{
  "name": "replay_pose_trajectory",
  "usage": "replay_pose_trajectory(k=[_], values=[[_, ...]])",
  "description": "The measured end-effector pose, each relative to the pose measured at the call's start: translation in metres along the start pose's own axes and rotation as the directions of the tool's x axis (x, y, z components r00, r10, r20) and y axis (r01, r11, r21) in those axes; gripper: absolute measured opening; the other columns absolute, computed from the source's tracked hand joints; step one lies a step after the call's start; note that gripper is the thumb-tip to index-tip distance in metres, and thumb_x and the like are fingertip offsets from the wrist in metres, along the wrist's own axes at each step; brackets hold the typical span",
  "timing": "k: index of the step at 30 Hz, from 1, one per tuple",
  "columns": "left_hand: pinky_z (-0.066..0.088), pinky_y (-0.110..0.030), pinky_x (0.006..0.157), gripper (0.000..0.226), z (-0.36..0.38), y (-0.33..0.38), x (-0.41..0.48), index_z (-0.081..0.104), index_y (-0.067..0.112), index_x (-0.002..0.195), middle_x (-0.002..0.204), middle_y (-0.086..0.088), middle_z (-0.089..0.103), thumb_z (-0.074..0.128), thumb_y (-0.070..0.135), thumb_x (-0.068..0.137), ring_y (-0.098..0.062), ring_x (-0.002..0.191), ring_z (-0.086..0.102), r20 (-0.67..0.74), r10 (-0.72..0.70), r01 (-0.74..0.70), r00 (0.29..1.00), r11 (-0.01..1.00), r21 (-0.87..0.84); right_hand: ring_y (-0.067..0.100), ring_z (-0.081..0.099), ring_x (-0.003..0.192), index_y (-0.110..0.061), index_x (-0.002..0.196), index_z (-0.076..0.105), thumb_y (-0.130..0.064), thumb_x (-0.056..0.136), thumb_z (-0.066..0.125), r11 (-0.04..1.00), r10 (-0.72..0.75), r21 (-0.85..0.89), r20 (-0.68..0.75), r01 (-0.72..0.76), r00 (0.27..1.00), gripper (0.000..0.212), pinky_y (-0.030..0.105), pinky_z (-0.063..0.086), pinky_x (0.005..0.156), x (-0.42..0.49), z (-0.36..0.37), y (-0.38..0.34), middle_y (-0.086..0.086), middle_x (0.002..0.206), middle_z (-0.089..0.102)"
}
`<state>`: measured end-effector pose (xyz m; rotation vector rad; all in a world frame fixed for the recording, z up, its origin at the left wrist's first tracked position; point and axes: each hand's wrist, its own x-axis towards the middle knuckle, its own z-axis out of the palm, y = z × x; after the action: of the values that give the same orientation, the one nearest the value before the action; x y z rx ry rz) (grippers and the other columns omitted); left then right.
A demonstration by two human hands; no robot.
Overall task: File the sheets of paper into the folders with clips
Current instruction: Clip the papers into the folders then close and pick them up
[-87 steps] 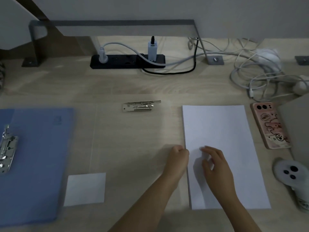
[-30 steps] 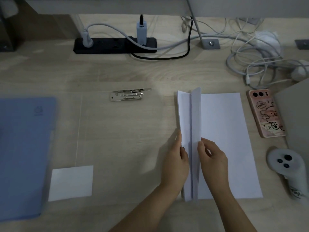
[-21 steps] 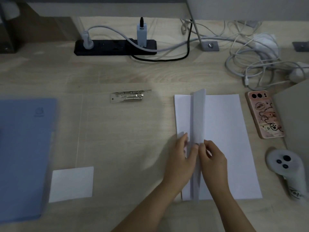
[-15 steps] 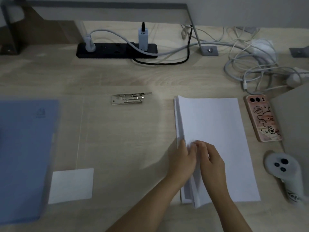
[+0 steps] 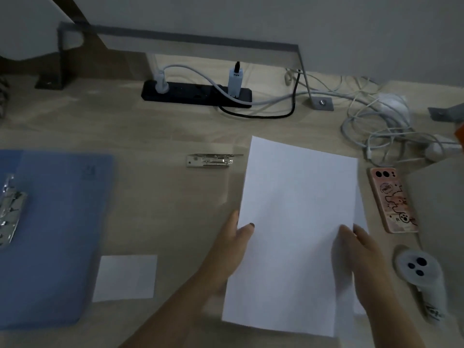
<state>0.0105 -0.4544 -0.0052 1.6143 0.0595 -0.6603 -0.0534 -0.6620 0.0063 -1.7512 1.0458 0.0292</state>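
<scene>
Near the dim wooden desk's [image 5: 163, 209] front edge, the left hand [image 5: 233, 244] and right hand [image 5: 359, 249] pinch a white sheet [image 5: 293, 222] by its sides. A blue folder [image 5: 57, 222] lies at the left edge, with a loose clip [image 5: 211, 160] mid-desk. A power strip [image 5: 195, 92] and cables [image 5: 384, 126] line the far edge below a grey wall [image 5: 326, 21].

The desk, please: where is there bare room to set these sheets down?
Bare wood: between blue folder and held sheets, from metal clip down to small paper; also between power strip and clip. Crowded at right: phone, controller, cables.
</scene>
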Motion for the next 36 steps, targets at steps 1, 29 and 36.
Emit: replay_pose_trajectory(k=[1, 29, 36], values=[[0.043, -0.014, 0.087, 0.028, -0.01, -0.002, -0.004, 0.051, 0.03, 0.107, 0.106, 0.02, 0.059, 0.043, 0.006, 0.094, 0.013, 0.093, 0.057, -0.034, -0.016, 0.016, 0.999, 1.0, -0.008, 0.025, 0.052, 0.077, -0.02, 0.073, 0.056, -0.02, 0.092, 0.046, 1.0, -0.005, -0.007, 0.018, 0.006, 1.0, 0.022, 0.037, 0.04, 0.071, -0.003, 0.008, -0.001, 0.007, 0.076, 0.056], [0.031, -0.022, 0.052, 0.028, -0.124, -0.062, -0.012, 0.046, 0.022, 0.07, 0.074, 0.005, 0.048, 0.042, 0.033, 0.095, -0.014, 0.069, 0.05, -0.585, 0.018, 0.312, 0.811, 0.833, 0.458, 0.025, 0.055, 0.084, -0.018, 0.081, 0.063, -0.019, 0.092, 0.05, 0.991, 0.129, -0.011, 0.276, -0.131, 0.953, 0.016, 0.042, 0.046, 0.083, -0.014, 0.141, -0.003, 0.015, 0.09, 0.061], [0.032, -0.018, 0.051, 0.015, -0.128, -0.065, -0.005, 0.049, 0.018, 0.084, 0.096, 0.001, 0.047, 0.049, 0.031, 0.092, -0.016, 0.078, 0.048, -0.644, 0.033, 0.343, 0.764, 0.825, 0.449, 0.026, 0.057, 0.085, -0.017, 0.096, 0.059, -0.022, 0.094, 0.043, 0.989, 0.005, -0.143, 0.176, 0.021, 0.984, 0.017, 0.041, 0.044, 0.084, -0.013, 0.157, -0.005, 0.005, 0.089, 0.062]])
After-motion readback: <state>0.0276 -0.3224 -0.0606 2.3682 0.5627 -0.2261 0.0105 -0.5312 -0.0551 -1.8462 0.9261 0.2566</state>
